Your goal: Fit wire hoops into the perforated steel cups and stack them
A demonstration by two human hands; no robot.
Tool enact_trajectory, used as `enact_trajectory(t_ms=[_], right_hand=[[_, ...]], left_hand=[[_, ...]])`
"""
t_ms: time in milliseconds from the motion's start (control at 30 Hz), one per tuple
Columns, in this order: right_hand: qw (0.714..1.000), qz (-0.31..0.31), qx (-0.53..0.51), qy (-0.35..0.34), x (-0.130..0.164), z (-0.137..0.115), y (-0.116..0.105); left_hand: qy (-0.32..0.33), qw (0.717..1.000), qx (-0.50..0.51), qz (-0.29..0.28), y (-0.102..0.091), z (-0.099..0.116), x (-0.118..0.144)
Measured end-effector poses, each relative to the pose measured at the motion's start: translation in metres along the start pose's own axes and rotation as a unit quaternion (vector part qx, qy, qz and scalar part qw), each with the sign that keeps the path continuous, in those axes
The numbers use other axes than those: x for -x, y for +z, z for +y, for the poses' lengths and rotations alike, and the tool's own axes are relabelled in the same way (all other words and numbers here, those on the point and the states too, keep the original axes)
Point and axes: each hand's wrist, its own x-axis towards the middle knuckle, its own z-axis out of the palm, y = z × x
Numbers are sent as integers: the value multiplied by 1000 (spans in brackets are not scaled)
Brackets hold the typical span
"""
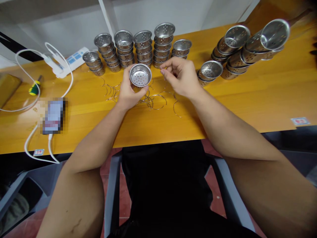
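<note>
Left hand [128, 94] grips one perforated cup [140, 75], right hand [180, 77] pinches a wire ring [165, 68]; upright stacks [138, 49] look finished, toppled stacks [245, 46] and loose rings [158, 100] remain.

Your phone [53, 115] is blurred out; your left hand [128, 92] hides the strainer cup [140, 75]'s underside, and your right hand [180, 76]'s pinch is too small to tell.

The cup [140, 75] in my left hand [128, 94] is silver steel, its floor dotted with small dark holes — the same pattern as the silver cup stacks [138, 49] beyond my hands. Thin silvery wire rings [158, 100] lie under my hands on the orange-yellow wood-grain desk [247, 99]. Far left of my left hand: a white cable [29, 59] and a green-and-yellow screwdriver [34, 88]. My lap is black.
</note>
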Motion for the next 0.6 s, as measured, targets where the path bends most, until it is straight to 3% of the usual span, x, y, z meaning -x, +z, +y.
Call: enact_trajectory(t_ms=[167,367,600], right_hand=[[1000,-13,16,16,4,-17,-2],[1000,-9,10,24,7,-23,-2],[1000,1,-26,3,10,-24,1]], left_hand=[[-51,999,-8,14,1,12,-1],[-41,999,-36,2,-2,26,-3],[-27,999,-22,7,-1,23,-2]])
